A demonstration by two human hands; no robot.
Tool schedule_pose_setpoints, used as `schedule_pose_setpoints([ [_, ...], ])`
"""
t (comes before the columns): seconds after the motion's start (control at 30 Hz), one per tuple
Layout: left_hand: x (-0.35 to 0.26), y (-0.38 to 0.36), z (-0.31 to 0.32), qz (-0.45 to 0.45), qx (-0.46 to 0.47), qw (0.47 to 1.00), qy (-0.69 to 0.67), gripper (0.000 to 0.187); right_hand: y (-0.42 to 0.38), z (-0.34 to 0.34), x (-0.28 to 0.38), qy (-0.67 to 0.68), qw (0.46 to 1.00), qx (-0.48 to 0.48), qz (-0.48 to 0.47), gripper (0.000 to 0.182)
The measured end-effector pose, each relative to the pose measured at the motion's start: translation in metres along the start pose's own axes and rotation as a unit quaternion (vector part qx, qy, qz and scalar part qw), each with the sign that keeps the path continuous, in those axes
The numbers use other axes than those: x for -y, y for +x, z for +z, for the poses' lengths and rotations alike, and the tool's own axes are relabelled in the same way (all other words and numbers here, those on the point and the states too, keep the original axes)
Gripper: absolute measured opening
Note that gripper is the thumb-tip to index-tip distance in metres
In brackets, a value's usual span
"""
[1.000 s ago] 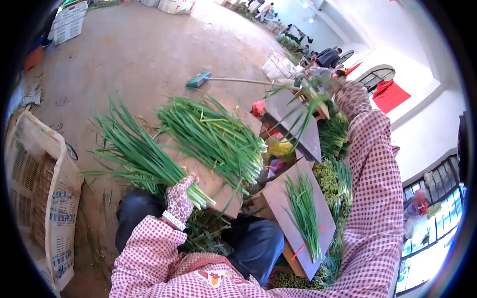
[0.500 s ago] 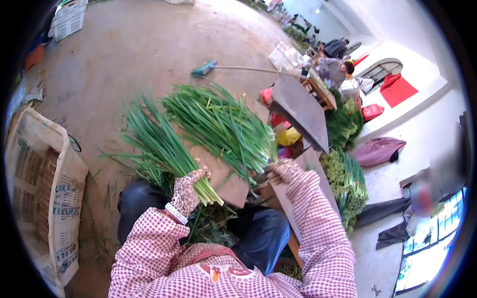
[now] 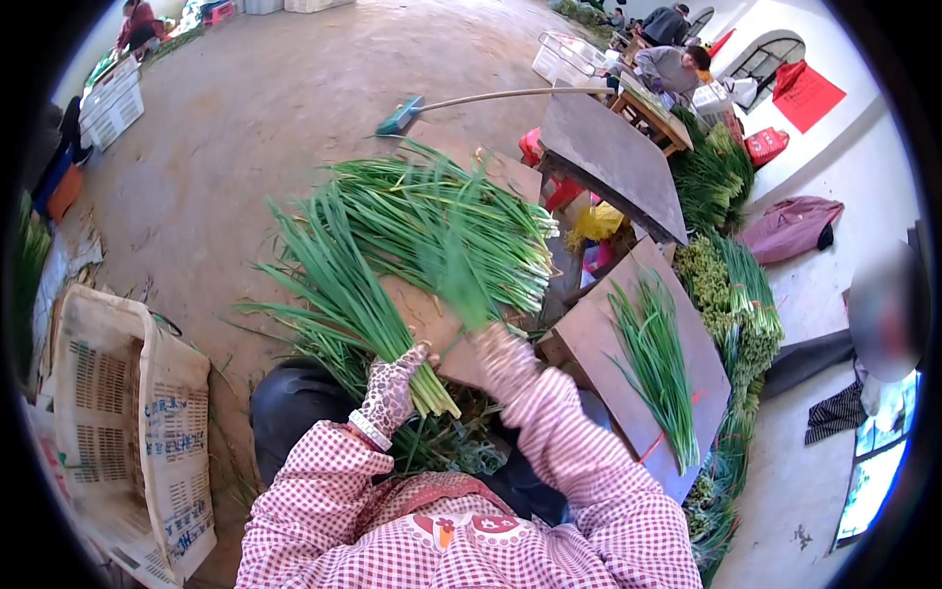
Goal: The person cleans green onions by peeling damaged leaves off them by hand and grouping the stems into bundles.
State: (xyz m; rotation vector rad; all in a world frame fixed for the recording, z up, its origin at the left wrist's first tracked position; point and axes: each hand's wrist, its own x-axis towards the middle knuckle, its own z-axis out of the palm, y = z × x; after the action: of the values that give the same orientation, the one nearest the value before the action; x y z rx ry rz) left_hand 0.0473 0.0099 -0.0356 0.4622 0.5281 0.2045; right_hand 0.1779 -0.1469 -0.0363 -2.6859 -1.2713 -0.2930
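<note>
Wrapped around the pale lower ends of a bunch of garlic chives (image 3: 348, 280), my left hand (image 3: 391, 391) wears a leopard-print glove. Its leaves fan away from me to the upper left. My right hand (image 3: 502, 358), gloved and smeared by motion, grips a smaller blurred tuft of chives (image 3: 459, 285) just right of that bunch. Beyond both hands lies a large pile of loose chives (image 3: 442, 221), white ends to the right, on a brown board (image 3: 417, 306). Another small bunch (image 3: 659, 358) rests on the right-hand board (image 3: 584, 339), with red ties beside it.
A white plastic crate (image 3: 177, 432) stands at left. A broom (image 3: 400, 116) lies ahead, its handle reaching a dark slab (image 3: 608, 162). Tied bundles of greens (image 3: 726, 285) line the right wall. Other people (image 3: 672, 69) sit farther back.
My right hand has moved left from the pile's white ends towards my left hand, now with a tuft of chives. The view has shifted, showing more of the right-hand board.
</note>
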Motion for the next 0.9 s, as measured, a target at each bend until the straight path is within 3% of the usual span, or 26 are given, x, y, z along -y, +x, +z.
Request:
schedule_pose_setpoints([
  [0.07,0.013,0.005,-0.009,0.049,-0.05,0.99,0.12,0.026,-0.004,-0.021,0.042,0.204,0.973,0.06,0.093,0.028],
  [0.1,0.002,-0.004,0.0,-0.017,-0.028,0.991,0.127,0.025,-0.007,-0.031,0.059,0.246,0.961,0.079,0.097,0.028],
  [0.2,-0.004,-0.006,0.006,-0.101,-0.003,0.994,0.049,0.029,-0.014,-0.063,0.096,0.304,0.941,0.137,0.059,0.027],
  [0.27,-0.01,-0.007,0.014,-0.076,-0.004,0.995,0.064,0.033,-0.014,-0.079,0.104,0.315,0.933,0.169,0.035,0.026],
  [0.33,-0.021,-0.007,0.018,-0.003,0.024,0.999,0.035,0.037,-0.009,-0.085,0.083,0.268,0.953,0.144,0.004,0.025],
  [0.37,-0.028,-0.001,0.018,0.11,0.02,0.991,0.07,0.042,-0.004,-0.08,0.062,0.201,0.975,0.083,-0.039,0.023],
  [0.4,-0.037,-0.003,0.025,0.149,-0.002,0.987,0.052,0.043,-0.012,-0.052,0.036,0.449,0.881,0.071,0.135,0.024],
  [0.47,-0.051,-0.006,0.03,0.188,0.014,0.978,0.083,0.042,-0.016,-0.056,-0.004,0.151,0.98,0.039,0.124,0.029],
  [0.5,-0.049,-0.002,0.023,0.214,0.044,0.974,0.063,0.041,-0.019,-0.05,-0.011,0.138,0.969,0.041,0.202,0.036],
  [0.53,-0.044,0.0,0.019,0.214,0.044,0.974,0.066,0.041,-0.022,-0.037,-0.02,0.094,0.972,0.041,0.212,0.042],
  [0.6,-0.037,0.001,0.012,0.117,0.064,0.991,-0.008,0.048,-0.029,0.004,-0.031,-0.021,0.979,-0.07,0.193,0.034],
  [0.63,-0.035,-0.004,0.022,0.071,0.123,0.986,-0.084,0.045,-0.025,0.007,-0.029,-0.027,0.978,-0.053,0.201,0.033],
  [0.7,-0.03,-0.003,0.019,0.018,0.112,0.989,-0.099,0.038,-0.019,0.007,-0.032,0.021,0.973,0.033,0.226,0.03],
  [0.8,-0.021,-0.001,0.015,0.009,0.099,0.991,-0.085,0.033,-0.011,-0.008,-0.042,0.212,0.912,0.162,0.311,0.027],
  [0.9,-0.013,-0.004,0.021,0.037,0.044,0.998,0.005,0.027,-0.015,-0.013,-0.046,0.481,0.746,0.223,0.405,0.025],
])
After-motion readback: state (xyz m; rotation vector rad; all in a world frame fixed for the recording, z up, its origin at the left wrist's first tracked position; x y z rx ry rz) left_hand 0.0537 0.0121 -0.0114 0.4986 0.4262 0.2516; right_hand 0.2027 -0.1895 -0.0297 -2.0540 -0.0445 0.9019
